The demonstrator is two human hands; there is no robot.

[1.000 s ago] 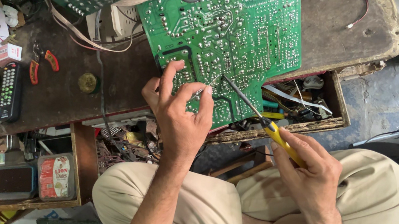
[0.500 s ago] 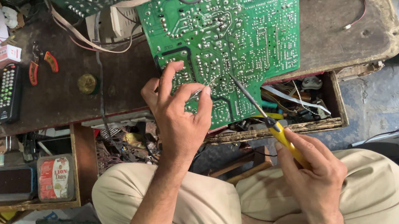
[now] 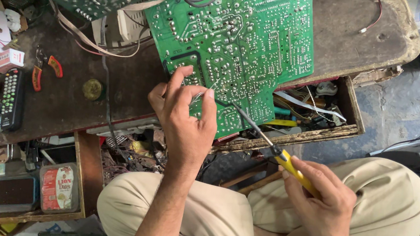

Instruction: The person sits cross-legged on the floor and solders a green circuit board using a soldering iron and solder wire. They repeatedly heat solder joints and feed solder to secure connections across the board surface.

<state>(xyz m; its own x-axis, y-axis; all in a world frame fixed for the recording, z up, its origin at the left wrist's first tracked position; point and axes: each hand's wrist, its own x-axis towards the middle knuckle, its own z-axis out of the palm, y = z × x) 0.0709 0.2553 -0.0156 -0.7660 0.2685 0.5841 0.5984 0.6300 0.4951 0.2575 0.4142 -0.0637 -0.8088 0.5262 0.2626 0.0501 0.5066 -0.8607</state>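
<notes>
The green circuit board [image 3: 239,38] lies solder-side up at the bench [image 3: 346,38] edge — left hand [image 3: 182,113] pinches thin solder wire [image 3: 204,93] on it, right hand [image 3: 320,200] closed round the yellow-handled soldering iron [image 3: 267,144] (tip near the wire), so soldering looks mid-joint, unfinished.

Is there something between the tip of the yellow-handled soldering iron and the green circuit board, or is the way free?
Nothing visible blocks it. The soldering iron in the right hand already points its tip at the green circuit board, right beside the left hand, whose fingers pinch a thin solder wire at the same spot.
</notes>
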